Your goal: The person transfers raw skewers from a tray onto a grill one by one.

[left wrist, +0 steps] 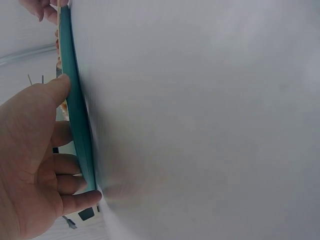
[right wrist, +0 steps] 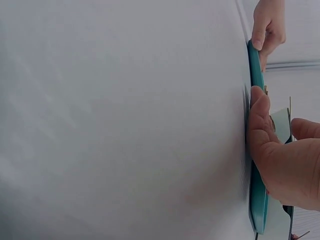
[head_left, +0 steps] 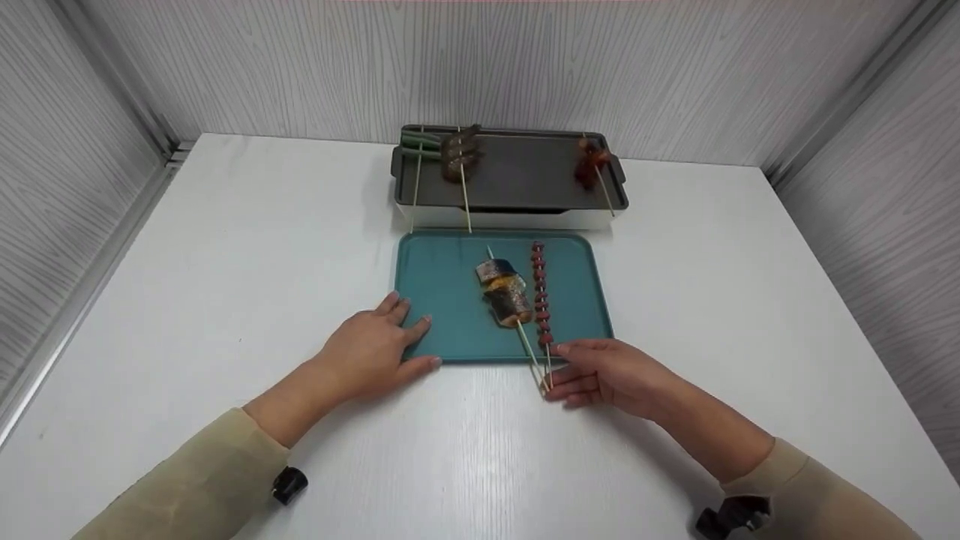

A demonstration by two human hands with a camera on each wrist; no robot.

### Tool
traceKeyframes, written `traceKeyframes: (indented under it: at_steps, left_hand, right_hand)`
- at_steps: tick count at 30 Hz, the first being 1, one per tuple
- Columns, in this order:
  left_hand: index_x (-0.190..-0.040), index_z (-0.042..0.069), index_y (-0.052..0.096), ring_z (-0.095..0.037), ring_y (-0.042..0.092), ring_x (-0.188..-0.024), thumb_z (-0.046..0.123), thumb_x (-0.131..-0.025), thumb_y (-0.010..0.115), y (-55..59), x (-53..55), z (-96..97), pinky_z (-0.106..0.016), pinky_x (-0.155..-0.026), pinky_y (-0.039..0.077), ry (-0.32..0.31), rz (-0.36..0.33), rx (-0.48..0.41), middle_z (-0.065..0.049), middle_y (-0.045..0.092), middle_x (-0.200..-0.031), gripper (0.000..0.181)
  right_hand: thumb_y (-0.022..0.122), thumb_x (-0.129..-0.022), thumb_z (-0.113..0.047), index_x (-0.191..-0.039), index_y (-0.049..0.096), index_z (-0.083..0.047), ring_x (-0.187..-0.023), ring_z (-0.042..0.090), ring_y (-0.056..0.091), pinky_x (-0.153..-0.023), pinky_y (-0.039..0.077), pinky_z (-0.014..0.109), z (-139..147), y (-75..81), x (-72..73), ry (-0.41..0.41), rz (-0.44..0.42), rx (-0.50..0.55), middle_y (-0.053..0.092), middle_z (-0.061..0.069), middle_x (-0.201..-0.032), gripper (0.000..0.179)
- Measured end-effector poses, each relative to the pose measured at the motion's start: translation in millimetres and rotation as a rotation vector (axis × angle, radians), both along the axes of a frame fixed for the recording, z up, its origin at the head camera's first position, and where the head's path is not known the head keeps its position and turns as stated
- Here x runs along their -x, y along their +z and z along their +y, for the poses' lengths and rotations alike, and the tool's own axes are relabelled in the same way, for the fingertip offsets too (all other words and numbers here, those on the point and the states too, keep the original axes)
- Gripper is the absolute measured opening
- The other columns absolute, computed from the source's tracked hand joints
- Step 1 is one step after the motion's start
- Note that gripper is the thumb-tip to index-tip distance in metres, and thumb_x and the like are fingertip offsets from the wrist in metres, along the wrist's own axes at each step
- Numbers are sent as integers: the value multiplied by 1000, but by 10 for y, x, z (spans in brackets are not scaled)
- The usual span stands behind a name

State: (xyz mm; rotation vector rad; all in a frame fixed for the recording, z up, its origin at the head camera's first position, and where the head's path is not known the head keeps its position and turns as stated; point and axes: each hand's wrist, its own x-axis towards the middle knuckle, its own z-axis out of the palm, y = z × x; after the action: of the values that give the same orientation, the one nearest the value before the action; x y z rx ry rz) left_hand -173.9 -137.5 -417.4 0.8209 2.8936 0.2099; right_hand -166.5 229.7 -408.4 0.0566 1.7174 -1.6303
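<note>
In the head view my left hand (head_left: 371, 349) rests at the left front corner of a teal tray (head_left: 442, 315), fingers spread over its rim. The left wrist view shows the thumb (left wrist: 61, 89) against the tray's edge. My right hand (head_left: 622, 375) is at the tray's front right, its fingertips by the stick ends of two skewers that overhang the front rim. One is a skewer of thick dark-skinned chunks (head_left: 510, 304); the other is a skewer of small red pieces (head_left: 541, 289). In the right wrist view the thumb (right wrist: 305, 129) stands apart from the fingers.
Behind the tray stands a dark-topped grill (head_left: 525, 172) with a pale base. At its left lie a skewer of green pieces (head_left: 421, 145) and a brown scored skewer (head_left: 460, 154); at its right, a reddish skewer (head_left: 591, 163). Pale panels enclose the white table (head_left: 300, 202).
</note>
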Motion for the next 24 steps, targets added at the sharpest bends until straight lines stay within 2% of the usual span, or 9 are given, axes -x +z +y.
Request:
traceKeyframes:
  at_steps: [6,14,24]
  left_hand:
    - [-152,6,59,-49,38,-151,58,-106,55,-3,-2,4,-58,-111,46,-8,20,-2,-34,49,-154,69]
    - [-152,6,59,-48,38,-151,56,-107,55,13,-15,4,-57,-111,46,-5,13,2,-34,48,-154,68]
    - [-153,7,57,-48,36,-152,57,-107,55,31,-14,18,-58,-112,45,2,-5,16,-33,46,-156,68]
  right_hand:
    - [59,-111,-28,-150,45,9,-102,26,78,-89,62,35,12,11,-6,-13,8,-25,77,18,-114,55]
    - [64,-108,-21,-148,52,9,-102,21,77,-89,60,32,96,82,-28,-33,46,-34,78,13,-114,51]
    - [72,-103,-14,-154,48,8,-106,17,75,-93,58,30,178,154,-53,-43,84,-38,77,10,-115,60]
